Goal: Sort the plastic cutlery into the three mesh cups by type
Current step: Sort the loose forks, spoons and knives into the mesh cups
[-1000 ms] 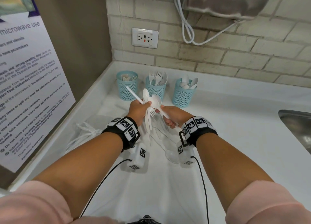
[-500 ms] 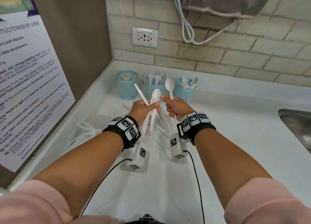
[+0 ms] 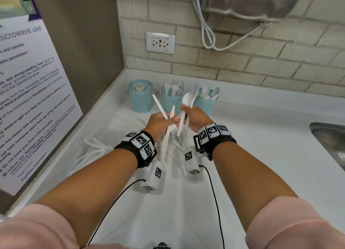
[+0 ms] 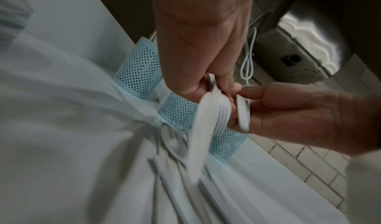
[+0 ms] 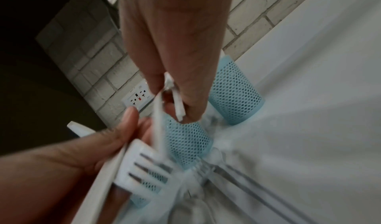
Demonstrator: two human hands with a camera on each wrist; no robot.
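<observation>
My left hand (image 3: 161, 124) grips a bundle of white plastic cutlery: a fork (image 3: 174, 131) with tines down, a knife (image 3: 169, 134) and a long handle (image 3: 158, 105) sticking up to the left. The fork (image 5: 144, 167) shows clearly in the right wrist view. My right hand (image 3: 196, 118) pinches two spoons (image 3: 186, 99) by their handles, bowls up, right beside the left hand. Three blue mesh cups stand behind: the left cup (image 3: 140, 99) with knives, the middle cup (image 3: 170, 101) with forks, the right cup (image 3: 205, 104) with spoons.
More loose cutlery (image 3: 179, 146) lies on the white counter (image 3: 261, 155) under my hands. A crumpled clear bag (image 3: 93, 149) sits to the left by the wall poster. A steel sink (image 3: 332, 142) is at the right edge. A white cord (image 3: 207, 33) hangs above the cups.
The right hand held one spoon before; it now holds two, the second drawn out of the left hand's bundle. Both hands have stayed close together in front of the cups.
</observation>
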